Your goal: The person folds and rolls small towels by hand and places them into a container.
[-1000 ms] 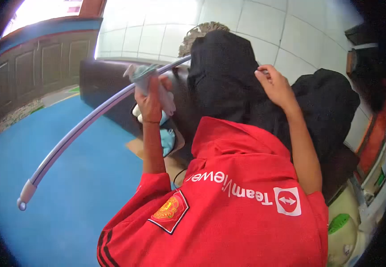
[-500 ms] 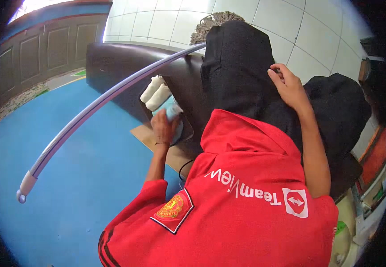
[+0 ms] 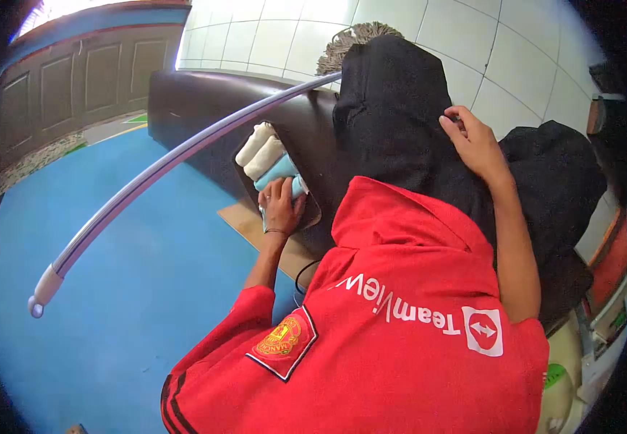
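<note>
My left hand [image 3: 282, 206] is closed over a light blue rolled cloth [image 3: 299, 186] in a dark tray [image 3: 314, 211]. The fingers hide much of this roll. Beside it lie another light blue roll [image 3: 274, 174] and two white rolled cloths [image 3: 263, 157], side by side toward the tray's far end. My right hand [image 3: 475, 141] rests against the black trousers [image 3: 393, 108] at my leg, its fingers loosely bent and apart, with nothing seen in them.
The tray sits on a dark brown padded bench [image 3: 205, 108]. A mop handle [image 3: 161, 163] slants across the left side, and its stringy mop head [image 3: 357, 42] shows past my knee. A blue floor [image 3: 111, 289], white tiles [image 3: 516, 65] and a brown cardboard piece [image 3: 256, 235] surround the bench.
My left hand has lowered the light blue rolled cloth into the tray, beside the other rolls. The right hand stays by my leg. The view has shifted slightly.
</note>
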### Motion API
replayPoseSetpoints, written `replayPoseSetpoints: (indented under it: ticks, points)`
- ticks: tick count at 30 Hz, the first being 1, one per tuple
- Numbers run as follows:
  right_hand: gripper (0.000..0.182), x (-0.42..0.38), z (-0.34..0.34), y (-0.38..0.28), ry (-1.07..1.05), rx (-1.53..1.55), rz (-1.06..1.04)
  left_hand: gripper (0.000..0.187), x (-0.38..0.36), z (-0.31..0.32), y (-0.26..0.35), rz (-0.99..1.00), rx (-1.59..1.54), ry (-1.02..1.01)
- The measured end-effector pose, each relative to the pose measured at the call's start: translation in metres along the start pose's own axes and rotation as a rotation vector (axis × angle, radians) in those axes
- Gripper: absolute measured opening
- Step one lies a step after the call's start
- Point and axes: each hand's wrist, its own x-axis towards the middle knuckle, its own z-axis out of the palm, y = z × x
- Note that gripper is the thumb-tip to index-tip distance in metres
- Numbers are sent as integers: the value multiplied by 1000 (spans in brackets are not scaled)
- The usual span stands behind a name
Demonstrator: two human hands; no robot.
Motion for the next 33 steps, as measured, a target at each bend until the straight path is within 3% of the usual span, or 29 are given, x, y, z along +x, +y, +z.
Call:
replayPoseSetpoints:
  ticks: [3,6,8,9,11,15,16,17,19,23,25,26,28,32,33]
  points:
    - [40,-1,-2,1,-6,-40,9,58,0,-14,11,-47,168,23]
    - [41,-2,-3,2,-11,-27,-20,74,-4,-28,20,-54,214,142]
    - [41,-2,-4,3,-4,-29,-7,91,-18,-17,16,-307,67,309]
    - [41,-2,-5,4,-1,-26,-5,91,-24,-10,12,-303,69,308]
    - [40,-1,-7,5,-7,-56,-7,108,-38,6,2,-782,-383,160]
    - [41,3,-5,0,-42,-91,7,97,-42,0,-19,-752,-231,4]
    - [41,4,-3,4,-50,-103,-19,88,-33,-8,-26,-879,-374,-309]
    - [41,5,-2,7,-55,-115,-43,88,-32,-7,-20,-878,-373,-310]
    - [40,5,-1,8,-58,-103,-34,78,-30,0,-2,-819,184,-180]
    - [37,6,-4,10,-8,-115,-63,72,-28,-4,11,-735,217,-76]
    - [37,7,-6,8,-5,-120,-51,81,-27,-8,4,-964,-52,-321]
    - [37,7,-6,7,-1,-128,-42,81,-27,-9,3,-966,-49,-322]
    - [36,8,-4,10,-2,-126,-67,80,-28,-12,2,-877,-158,-267]
    - [39,8,-5,7,-48,-89,-69,75,-35,-4,-2,-732,-51,-199]
    - [39,8,-5,6,-44,-88,-65,74,-32,-8,-1,-608,18,-55]
